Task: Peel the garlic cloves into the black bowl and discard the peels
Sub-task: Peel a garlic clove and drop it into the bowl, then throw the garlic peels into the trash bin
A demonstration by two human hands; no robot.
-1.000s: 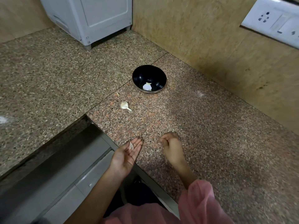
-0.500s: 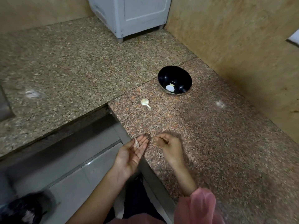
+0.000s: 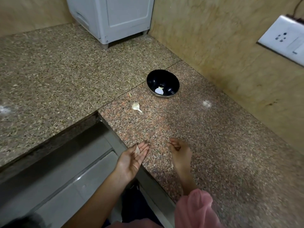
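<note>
Left hand (image 3: 131,159) flat with a peel on it, right hand (image 3: 179,151) curled, bowl far centre.
Left palm faces up at the near counter edge, fingers straight and together; one thin peel (image 3: 137,149) lies loose on the fingers, not gripped. Right hand is just to its right over the granite counter (image 3: 222,145), fingers curled in tight toward the thumb; blurred, so I cannot tell if it pinches anything. Pink sleeve (image 3: 194,209) on the right arm. Black bowl (image 3: 152,79) sits far of the hands, near the right wall, with one peeled clove (image 3: 159,91) inside. An unpeeled clove (image 3: 136,106) lies on the counter left and near of the bowl, apart from it; a small peel scrap (image 3: 130,94) lies just beyond that clove. White appliance (image 3: 115,18) at far corner, wall socket (image 3: 283,38) on the right.
</note>
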